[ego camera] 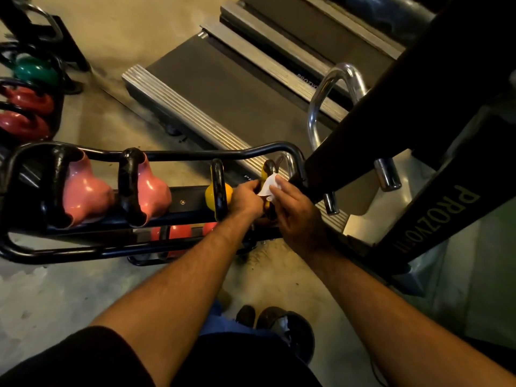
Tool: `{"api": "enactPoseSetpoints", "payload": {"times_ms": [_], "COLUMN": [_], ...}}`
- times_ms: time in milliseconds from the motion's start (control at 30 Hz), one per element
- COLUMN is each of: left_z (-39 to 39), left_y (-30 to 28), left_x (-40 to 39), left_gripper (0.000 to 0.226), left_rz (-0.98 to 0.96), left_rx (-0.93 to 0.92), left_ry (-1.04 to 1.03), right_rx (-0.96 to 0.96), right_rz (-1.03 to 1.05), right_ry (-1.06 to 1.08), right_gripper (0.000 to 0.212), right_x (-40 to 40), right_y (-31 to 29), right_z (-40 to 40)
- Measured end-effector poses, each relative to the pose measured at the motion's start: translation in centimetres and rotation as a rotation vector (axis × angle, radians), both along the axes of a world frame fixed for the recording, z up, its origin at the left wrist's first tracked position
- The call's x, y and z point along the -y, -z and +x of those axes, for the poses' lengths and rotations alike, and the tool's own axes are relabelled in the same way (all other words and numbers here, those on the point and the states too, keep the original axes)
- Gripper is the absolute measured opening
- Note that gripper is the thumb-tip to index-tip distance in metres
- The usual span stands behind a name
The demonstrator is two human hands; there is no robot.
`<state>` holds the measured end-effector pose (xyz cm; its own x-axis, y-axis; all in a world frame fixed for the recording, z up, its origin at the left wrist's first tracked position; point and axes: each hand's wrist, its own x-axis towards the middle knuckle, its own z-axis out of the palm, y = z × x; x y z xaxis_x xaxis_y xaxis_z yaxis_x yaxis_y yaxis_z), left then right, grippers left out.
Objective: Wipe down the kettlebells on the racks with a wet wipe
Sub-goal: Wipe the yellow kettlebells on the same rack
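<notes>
While I am standing at the rack (83, 248), my right hand (296, 210) is pinching the wet wipe (269, 185) against the last yellow kettlebell (269, 169), my left hand (245, 198) is gripping it beside.

Black short sleeves (92, 356), brown shoes (268, 317)

Dim, warm yellowish light surrounds me, glare streaks the glossy pink kettlebells (86, 191) and chrome rail (329, 93), deep shadow swallows my shorts, and the wide lens bends the soft edges.
</notes>
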<state>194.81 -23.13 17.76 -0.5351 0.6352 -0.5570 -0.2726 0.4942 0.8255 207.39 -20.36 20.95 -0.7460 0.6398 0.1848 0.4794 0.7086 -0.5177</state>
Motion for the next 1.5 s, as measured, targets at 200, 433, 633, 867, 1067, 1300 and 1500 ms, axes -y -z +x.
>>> {"api": "enactPoseSetpoints", "payload": {"times_ms": [200, 433, 633, 867, 1067, 1300, 1500], "left_z": [0.6, 0.5, 0.3, -0.5, 0.2, -0.1, 0.0], "left_y": [-0.6, -0.5, -0.1, 0.4, 0.0, 0.5, 2.3], "left_x": [0.0, 0.1, 0.2, 0.0, 0.2, 0.1, 0.6], "left_gripper": [0.028, 0.023, 0.018, 0.025, 0.032, 0.028, 0.025], "left_rz": [-0.005, 0.095, 0.050, 0.141, 0.181, 0.143, 0.073], "left_rx": [0.111, 0.111, 0.070, 0.242, 0.261, 0.042, -0.104], "left_ry": [-0.125, -0.109, -0.116, -0.241, -0.257, -0.064, 0.011], "right_rx": [-0.018, 0.103, 0.071, 0.337, 0.234, 0.197, 0.127], "right_rz": [-0.004, -0.019, 0.108, -0.248, -0.337, -0.378, -0.266], "right_ry": [0.048, 0.157, -0.063, 0.152, 0.217, 0.318, 0.091], "right_gripper": [0.028, 0.045, 0.044, 0.042, 0.033, 0.035, 0.044], "right_x": [-2.0, -1.4, -1.5, -6.1, -4.9, -5.8, -3.7], "right_y": [0.4, 0.7, 1.9, -1.0, -1.1, -0.5, 0.1], "right_z": [-2.6, -4.8, -1.7, -8.7, -8.0, -7.9, -5.5]}}
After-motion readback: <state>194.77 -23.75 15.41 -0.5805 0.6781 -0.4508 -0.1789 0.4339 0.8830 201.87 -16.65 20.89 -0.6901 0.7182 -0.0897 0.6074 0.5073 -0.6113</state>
